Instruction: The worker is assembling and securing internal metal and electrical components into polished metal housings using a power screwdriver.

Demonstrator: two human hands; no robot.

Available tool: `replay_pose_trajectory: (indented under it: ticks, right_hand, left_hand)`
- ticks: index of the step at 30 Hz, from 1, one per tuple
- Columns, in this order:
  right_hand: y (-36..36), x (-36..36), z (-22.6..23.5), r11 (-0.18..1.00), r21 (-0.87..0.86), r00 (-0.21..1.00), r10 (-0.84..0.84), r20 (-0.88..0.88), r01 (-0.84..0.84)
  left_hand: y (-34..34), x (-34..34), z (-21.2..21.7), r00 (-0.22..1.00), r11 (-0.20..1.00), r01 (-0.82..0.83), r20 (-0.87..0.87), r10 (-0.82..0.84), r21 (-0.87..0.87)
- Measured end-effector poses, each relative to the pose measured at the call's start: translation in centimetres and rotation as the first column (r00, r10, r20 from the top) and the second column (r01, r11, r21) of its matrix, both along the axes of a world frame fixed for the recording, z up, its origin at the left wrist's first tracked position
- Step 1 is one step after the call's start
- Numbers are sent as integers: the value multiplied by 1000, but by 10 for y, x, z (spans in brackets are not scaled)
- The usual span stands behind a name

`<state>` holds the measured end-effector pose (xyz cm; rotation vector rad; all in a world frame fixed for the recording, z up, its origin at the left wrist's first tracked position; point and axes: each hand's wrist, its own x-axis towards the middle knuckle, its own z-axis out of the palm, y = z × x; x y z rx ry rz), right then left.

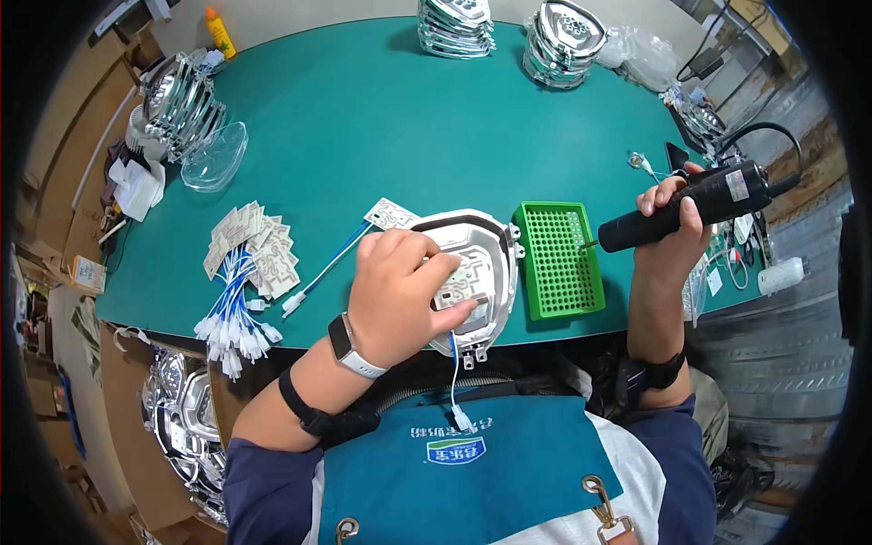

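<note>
At the near edge of the green table (363, 109) the person presses the left hand (400, 291) flat on a small white circuit board (468, 283), the fingers spread and pushing it down into a shiny metal reflector housing (472, 263) which lies just in front of the body. The right hand (672, 232) is closed firmly around a black electric screwdriver (690, 207), with its tip pointing toward the green screw tray (556, 259) that stands just right of the housing — the tip is near the tray, but I cannot tell if it touches. A blue-and-white wire (454, 363) hangs from the board over the table edge. As I judge it, the board is already seated in this housing, but the fastening is not yet done, because the driver is beside the tray and not on the board. To the left lies a pile of the same boards with blue wires (245, 272), and one more board (391, 214) lies apart — many pieces seem to wait. Stacks of reflector housings (454, 27) stand at the far side, with another stack (182, 100) at the left; whether these are finished I cannot say.
</note>
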<state>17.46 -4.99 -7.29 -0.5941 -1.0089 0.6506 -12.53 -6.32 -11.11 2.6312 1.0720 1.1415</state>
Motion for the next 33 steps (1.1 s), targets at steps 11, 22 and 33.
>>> replay_pose_trajectory:
  ticks: [11, 22, 33]
  right_hand:
    - [7, -28, 13, 991, -98, 972, -61, 229, 86]
    - [-33, -31, 46, 991, 91, 991, -88, -106, 97]
    - [-36, -134, 34, 925, 102, 919, 342, 195, -366]
  left_hand:
    - [-3, -1, 3, 999, 998, -47, 22, 48, -36]
    - [-4, -4, -3, 998, 994, -28, 60, 34, -101]
    - [-6, -2, -4, 997, 992, -21, 76, 30, -123]
